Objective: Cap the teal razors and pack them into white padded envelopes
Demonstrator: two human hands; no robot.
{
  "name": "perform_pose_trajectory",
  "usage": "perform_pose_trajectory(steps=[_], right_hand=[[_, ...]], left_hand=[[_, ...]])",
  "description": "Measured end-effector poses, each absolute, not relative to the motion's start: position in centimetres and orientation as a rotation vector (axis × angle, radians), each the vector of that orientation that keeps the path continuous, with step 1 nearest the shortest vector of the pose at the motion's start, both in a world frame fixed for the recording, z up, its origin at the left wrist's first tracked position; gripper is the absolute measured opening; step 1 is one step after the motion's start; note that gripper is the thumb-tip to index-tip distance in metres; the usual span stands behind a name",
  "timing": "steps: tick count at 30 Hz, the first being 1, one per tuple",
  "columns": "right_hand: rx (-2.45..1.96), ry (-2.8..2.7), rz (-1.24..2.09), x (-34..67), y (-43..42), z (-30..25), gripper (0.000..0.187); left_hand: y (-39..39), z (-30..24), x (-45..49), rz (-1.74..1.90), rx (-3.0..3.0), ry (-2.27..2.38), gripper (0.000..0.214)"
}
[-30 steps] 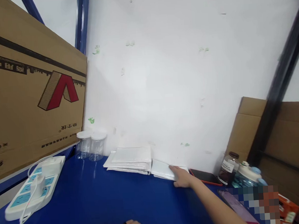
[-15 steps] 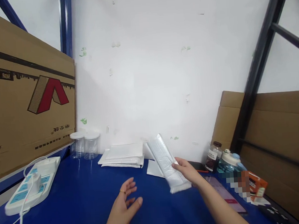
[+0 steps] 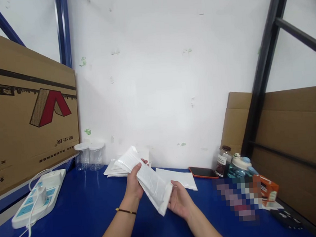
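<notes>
A white padded envelope [image 3: 148,177], long and seemingly folded, is held tilted above the blue table [image 3: 94,216]. My left hand [image 3: 135,178] grips its upper left part, thumb on top and the other fingers mostly hidden behind. At the lower right end, my right hand [image 3: 179,200] pinches the edge with its thumb, the fingertips partly hidden. Behind the held one, a flat white envelope [image 3: 178,178] lies on the table, and a stack of white envelopes [image 3: 113,169] rests against the wall, partly covered.
A power strip [image 3: 41,199] with cables and two clear jars [image 3: 95,157] stand to the left, by a large carton [image 3: 25,117]. On the right are a phone [image 3: 203,172], a brown-capped bottle [image 3: 222,161], a blue water bottle [image 3: 239,167] and an orange box [image 3: 268,190].
The envelope has moved left and now tilts down to the right. My left hand, empty and spread before, has closed on it; my right hand has shifted to its lower end.
</notes>
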State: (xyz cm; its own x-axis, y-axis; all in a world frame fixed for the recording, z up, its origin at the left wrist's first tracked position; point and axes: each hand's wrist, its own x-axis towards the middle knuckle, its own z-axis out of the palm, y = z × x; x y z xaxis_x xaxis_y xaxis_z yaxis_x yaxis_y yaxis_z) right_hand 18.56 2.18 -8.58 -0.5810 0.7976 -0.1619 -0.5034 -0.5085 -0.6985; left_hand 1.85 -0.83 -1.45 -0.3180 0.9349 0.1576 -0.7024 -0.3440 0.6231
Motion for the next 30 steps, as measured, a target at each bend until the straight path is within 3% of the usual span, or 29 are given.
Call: perform_pose_trajectory(steps=[4,10,15,21,30], right_hand=[[-0.707,-0.536,2.078,18.0,2.3,-9.2,0.042],[-0.843,-0.659,1.947,16.9,2.0,-9.5,0.04],[-1.169,-1.157,1.425,17.7,2.8,-10.3,0.054],[-1.572,-1.841,0.511,18.9,2.9,-9.9,0.053],[-1.785,-2.068,0.098,18.6,1.8,-10.0,0.045]], left_hand=[[-0.4,1.1,3.2,1.939,0.909,0.624,0.041],[-0.4,2.9,5.8,1.944,1.071,0.679,0.04],[1.0,1.3,4.8,2.066,0.844,0.671,0.035],[1.5,-3.2,2.5,2.173,0.417,0.692,0.029],[0.3,-5.0,-2.4,2.34,0.436,0.77,0.032]])
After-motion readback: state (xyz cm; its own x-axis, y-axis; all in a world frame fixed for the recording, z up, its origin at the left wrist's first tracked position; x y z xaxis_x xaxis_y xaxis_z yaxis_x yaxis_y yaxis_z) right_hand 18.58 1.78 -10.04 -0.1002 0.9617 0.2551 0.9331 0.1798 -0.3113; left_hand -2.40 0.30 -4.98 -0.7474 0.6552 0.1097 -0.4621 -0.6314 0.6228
